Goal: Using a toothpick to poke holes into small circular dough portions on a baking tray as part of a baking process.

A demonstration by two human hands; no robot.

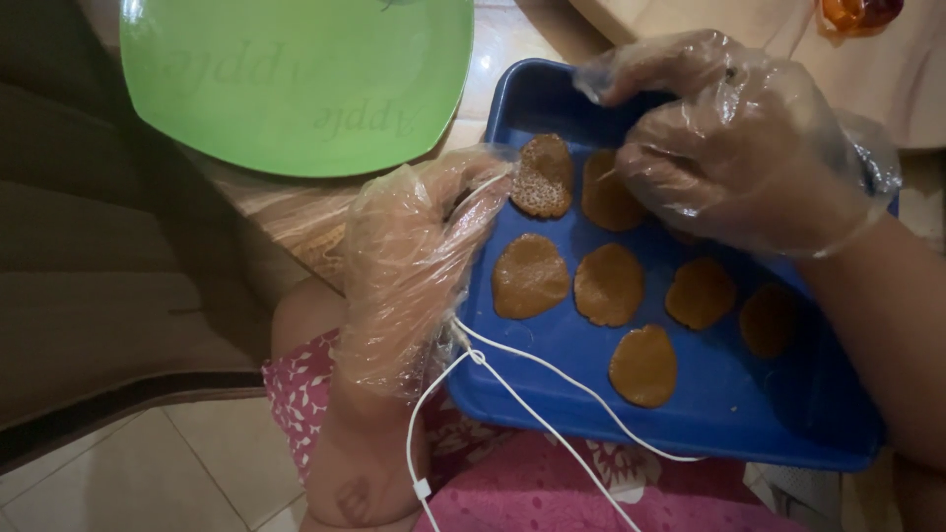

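Flat brown oval dough pieces, matte and slightly grainy, lie in loose rows on the smooth blue tray [552, 389], which rests on the lap over pink floral cloth [552, 493]. The left hand [409, 266], in a crinkly clear plastic glove, pinches the sesame-speckled piece [542, 177] at the tray's near-left edge, while the gloved right hand [734, 143] curls over the plain piece [603, 195] just beside it, fingers bent and touching it. A glossy green square plate [296, 84] sits on the wooden table behind, and a thin white cable [537, 419] crosses the tray's front rim.
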